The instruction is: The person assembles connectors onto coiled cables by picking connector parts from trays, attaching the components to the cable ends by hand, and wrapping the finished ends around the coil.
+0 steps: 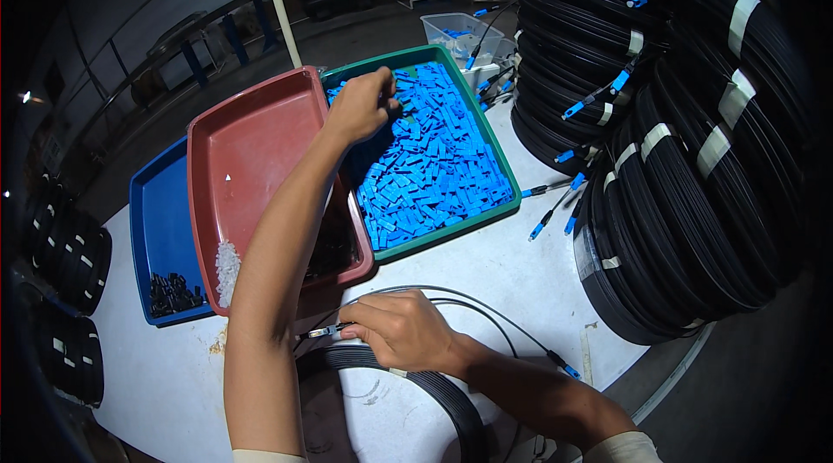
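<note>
My left hand [363, 107] is over the far left part of a green tray [416, 248] heaped with small blue plastic connector housings [434, 168]. Its fingers are curled together, and whatever they hold is hidden. Lower down, my right hand [401, 330] pinches the end of a thin black cable, where a small whitish connector [323, 331] sticks out to the left. Below that hand lies a coil of black cable [447, 394] on the white table. Another end of thin cable, with a blue connector [564, 366], rests to the right.
A red tray [252, 129] holds small clear white pieces [227, 274] and dark parts. Left of it, a blue tray [160, 203] contains black pieces [173, 294]. Tall stacks of coiled black cable [564, 55] [668, 229] stand at the right, blue-tipped ends protruding. Behind is a clear bin [451, 26].
</note>
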`<action>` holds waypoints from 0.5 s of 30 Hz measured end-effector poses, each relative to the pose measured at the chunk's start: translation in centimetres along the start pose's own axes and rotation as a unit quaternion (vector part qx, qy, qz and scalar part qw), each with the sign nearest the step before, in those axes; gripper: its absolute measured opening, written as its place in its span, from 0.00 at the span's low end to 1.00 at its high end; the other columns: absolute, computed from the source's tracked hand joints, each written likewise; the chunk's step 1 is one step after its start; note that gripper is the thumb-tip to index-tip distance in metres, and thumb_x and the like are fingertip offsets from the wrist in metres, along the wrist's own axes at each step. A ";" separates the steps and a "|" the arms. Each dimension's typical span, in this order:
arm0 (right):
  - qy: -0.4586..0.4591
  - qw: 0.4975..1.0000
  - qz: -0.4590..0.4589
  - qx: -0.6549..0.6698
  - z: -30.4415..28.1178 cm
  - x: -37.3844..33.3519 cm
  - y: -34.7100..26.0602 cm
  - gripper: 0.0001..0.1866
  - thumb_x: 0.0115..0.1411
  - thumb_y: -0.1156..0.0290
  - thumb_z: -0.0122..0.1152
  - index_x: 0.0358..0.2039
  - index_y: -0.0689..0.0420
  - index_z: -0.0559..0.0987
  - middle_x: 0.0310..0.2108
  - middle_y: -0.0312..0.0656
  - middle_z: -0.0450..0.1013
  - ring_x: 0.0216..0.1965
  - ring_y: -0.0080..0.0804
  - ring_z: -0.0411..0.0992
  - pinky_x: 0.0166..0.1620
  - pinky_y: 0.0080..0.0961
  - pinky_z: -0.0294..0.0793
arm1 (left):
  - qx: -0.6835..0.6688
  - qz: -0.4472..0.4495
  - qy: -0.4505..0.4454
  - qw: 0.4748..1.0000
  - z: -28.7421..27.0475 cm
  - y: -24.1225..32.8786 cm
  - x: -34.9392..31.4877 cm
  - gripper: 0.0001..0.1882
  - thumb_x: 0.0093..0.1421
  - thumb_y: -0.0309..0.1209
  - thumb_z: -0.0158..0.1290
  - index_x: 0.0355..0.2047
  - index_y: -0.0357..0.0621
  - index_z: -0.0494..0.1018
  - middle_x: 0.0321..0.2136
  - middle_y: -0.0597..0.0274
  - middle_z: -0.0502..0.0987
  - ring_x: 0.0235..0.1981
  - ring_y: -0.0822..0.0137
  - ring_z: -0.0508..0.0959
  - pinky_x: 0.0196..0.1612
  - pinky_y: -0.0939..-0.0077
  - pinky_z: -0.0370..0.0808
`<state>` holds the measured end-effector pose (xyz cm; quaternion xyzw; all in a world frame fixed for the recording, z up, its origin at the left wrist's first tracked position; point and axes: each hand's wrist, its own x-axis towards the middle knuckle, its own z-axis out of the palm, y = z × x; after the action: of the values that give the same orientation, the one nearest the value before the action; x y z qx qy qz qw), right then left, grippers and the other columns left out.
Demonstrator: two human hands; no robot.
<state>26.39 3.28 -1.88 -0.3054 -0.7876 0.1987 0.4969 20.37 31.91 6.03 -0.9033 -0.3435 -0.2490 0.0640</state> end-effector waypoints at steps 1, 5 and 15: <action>0.004 1.000 -0.003 -0.005 -0.1 0.0 0.0 0.07 0.54 0.76 0.67 0.32 0.62 0.79 0.25 0.46 0.76 0.26 0.46 0.76 0.32 0.37 0.75 | -0.137 -0.013 0.046 0.989 -0.1 0.2 -0.2 0.15 0.56 0.28 0.63 0.42 0.42 0.74 0.30 0.54 0.79 0.34 0.58 0.80 0.39 0.64 0.74; 0.015 1.000 -0.007 -0.020 0.0 -0.3 0.5 0.06 0.54 0.76 0.67 0.32 0.61 0.79 0.25 0.46 0.76 0.26 0.46 0.76 0.31 0.37 0.75 | -0.273 -0.050 0.073 0.958 -2.1 1.3 -1.4 0.13 0.60 0.27 0.61 0.45 0.40 0.74 0.28 0.60 0.78 0.29 0.69 0.76 0.36 0.73 0.72; 0.018 0.999 -0.020 -0.029 -0.1 -0.2 0.2 0.05 0.55 0.76 0.66 0.32 0.61 0.79 0.26 0.46 0.78 0.26 0.45 0.77 0.30 0.36 0.75 | -0.170 -0.094 -0.034 0.980 -3.6 2.5 -1.8 0.16 0.57 0.30 0.60 0.47 0.46 0.82 0.39 0.43 0.83 0.41 0.49 0.83 0.46 0.62 0.78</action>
<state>26.60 3.28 -2.13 -0.3075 -0.7898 0.1606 0.5059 19.42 27.91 8.35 -0.8726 -0.3816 -0.2777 -0.1256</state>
